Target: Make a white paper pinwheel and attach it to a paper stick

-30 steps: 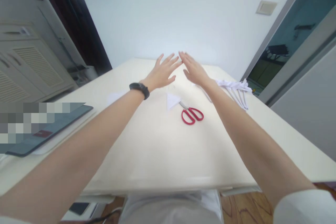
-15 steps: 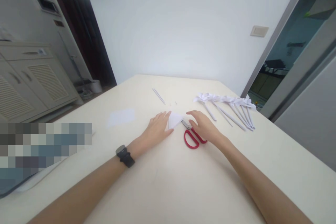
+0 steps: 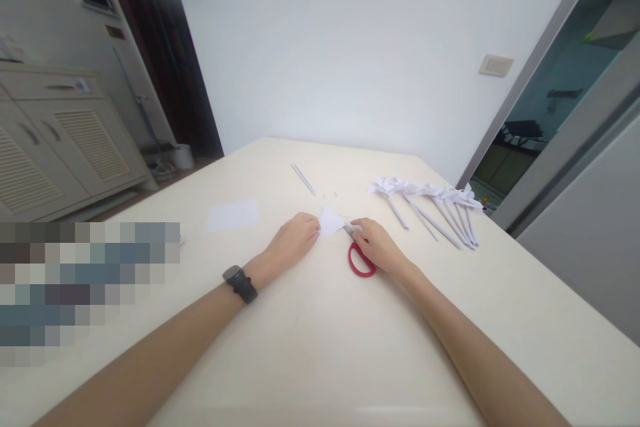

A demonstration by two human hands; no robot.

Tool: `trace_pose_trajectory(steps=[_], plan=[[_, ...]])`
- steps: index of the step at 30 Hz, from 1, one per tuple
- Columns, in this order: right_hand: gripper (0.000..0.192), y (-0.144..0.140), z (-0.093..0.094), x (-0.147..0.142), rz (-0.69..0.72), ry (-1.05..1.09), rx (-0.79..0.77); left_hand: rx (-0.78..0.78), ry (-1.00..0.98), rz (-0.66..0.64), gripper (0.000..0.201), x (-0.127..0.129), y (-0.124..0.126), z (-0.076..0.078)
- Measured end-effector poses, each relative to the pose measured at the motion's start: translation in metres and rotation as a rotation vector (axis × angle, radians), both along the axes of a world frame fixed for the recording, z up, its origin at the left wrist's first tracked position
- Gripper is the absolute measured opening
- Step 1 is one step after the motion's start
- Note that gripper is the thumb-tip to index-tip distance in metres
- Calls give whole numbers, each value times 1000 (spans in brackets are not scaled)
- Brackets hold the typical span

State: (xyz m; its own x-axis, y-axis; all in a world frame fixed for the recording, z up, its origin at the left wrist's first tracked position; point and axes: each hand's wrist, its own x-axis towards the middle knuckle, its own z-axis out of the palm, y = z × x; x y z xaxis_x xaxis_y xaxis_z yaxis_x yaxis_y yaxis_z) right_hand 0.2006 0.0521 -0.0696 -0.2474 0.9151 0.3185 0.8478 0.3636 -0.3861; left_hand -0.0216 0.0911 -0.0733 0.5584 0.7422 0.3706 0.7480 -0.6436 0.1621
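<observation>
Fingers of my right hand (image 3: 379,247) curl over the red scissors (image 3: 359,255), blades pointing toward the folded paper (image 3: 331,221); left hand (image 3: 294,239) rests curled touching the paper's other side.

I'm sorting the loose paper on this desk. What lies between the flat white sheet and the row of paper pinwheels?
In the head view, between the sheet and pinwheels lie the left hand, a folded paper, red scissors and the right hand.

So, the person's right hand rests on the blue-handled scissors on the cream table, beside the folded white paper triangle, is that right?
Not quite: the head view shows the scissors have red handles, not blue. The rest holds: the right hand rests on them on the cream table, beside the folded white paper triangle.
</observation>
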Motion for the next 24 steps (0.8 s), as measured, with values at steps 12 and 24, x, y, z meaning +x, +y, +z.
trace_pose_trajectory(steps=[12,24], plan=[[27,21,-8,-19,19,128,-6,-89,-121,-53,31,2,-3,0],[32,0,9,-27,126,392,-87,-346,-434,-5,31,5,-10,17]])
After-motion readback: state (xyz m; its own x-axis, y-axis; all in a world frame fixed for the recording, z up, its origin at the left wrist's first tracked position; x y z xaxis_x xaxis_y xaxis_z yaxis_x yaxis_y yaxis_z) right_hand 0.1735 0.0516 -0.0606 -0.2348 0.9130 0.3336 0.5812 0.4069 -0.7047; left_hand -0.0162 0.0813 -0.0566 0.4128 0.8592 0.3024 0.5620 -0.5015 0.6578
